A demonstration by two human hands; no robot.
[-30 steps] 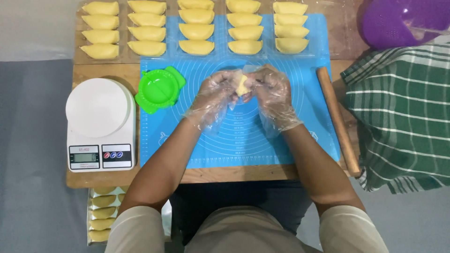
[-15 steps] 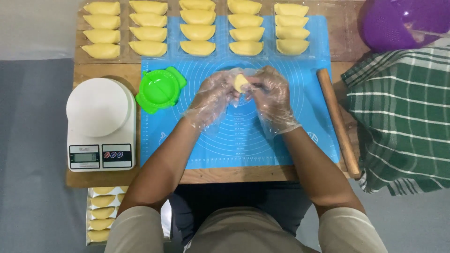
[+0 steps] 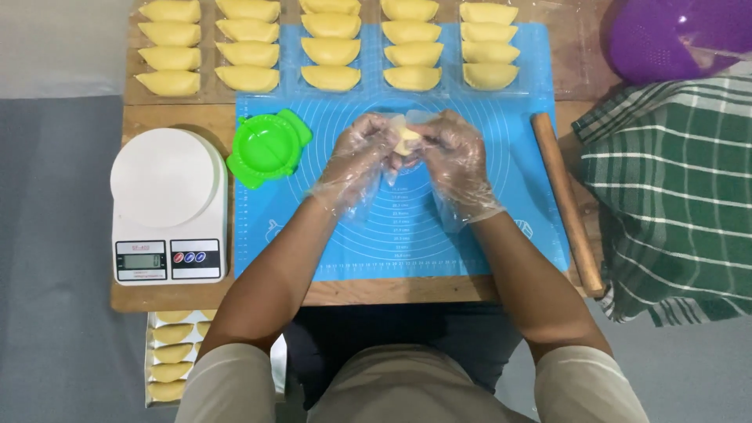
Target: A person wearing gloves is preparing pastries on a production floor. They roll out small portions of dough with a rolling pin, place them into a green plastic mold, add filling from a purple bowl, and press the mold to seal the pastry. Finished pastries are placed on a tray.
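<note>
Overhead view of a low wooden table (image 3: 141, 298) set on a grey floor, described from left to right. At the far left, near the table's left edge, stands a white kitchen scale (image 3: 168, 205), its display facing the person; its base lies close to the front edge of the table. Below that edge, on the floor side, a tray of folded yellow pastries (image 3: 174, 354) shows partly under the left elbow. Just right of the scale a green hinged pastry press (image 3: 269, 148) lies open, overlapping the left border of the blue silicone mat (image 3: 407, 243), which covers the middle of the table and reaches almost to its front edge. Along the far edge run five columns of finished yellow pastries (image 3: 333, 51) in rows. Over the mat's centre, the left hand (image 3: 359, 160) and right hand (image 3: 453, 157), both in clear plastic gloves, meet with fingers curled around a small piece of yellow dough (image 3: 406, 142), pinched between the fingertips of both and held above the mat, not touching it. The mat surface below and in front of the hands is bare. At the mat's right border lies a wooden rolling pin (image 3: 567, 202), its near end overhanging the table's front edge. Beyond it, a green checked cloth (image 3: 674, 196) and a purple colander (image 3: 677, 35) occupy the right margin
</note>
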